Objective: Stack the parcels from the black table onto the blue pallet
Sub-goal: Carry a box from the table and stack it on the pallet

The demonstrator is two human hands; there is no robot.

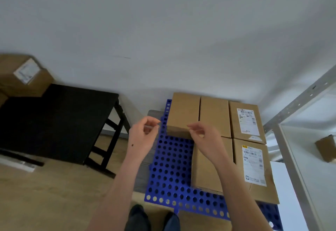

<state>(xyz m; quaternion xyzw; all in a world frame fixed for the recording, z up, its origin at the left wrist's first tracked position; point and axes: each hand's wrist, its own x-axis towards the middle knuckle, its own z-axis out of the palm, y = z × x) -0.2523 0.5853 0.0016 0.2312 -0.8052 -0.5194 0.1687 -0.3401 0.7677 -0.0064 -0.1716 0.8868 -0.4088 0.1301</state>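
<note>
left hand point(143, 136) and right hand point(205, 138) hover loosely curled, gripping nothing. just beyond their fingertips, the plain brown cardboard parcel point(182, 114) sits tight against its neighbours on the blue perforated plastic pallet point(169, 167), likely to save room.

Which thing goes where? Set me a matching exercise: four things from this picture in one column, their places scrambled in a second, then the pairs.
Things:
1. table
2. pallet
3. rack
4. shoes

Places:
A. bottom edge of the view
B. right side, beside the pallet
C. on the floor, under brown parcels
D. left of the pallet

Pairs: 1-D, 2-C, 3-B, 4-A
</note>
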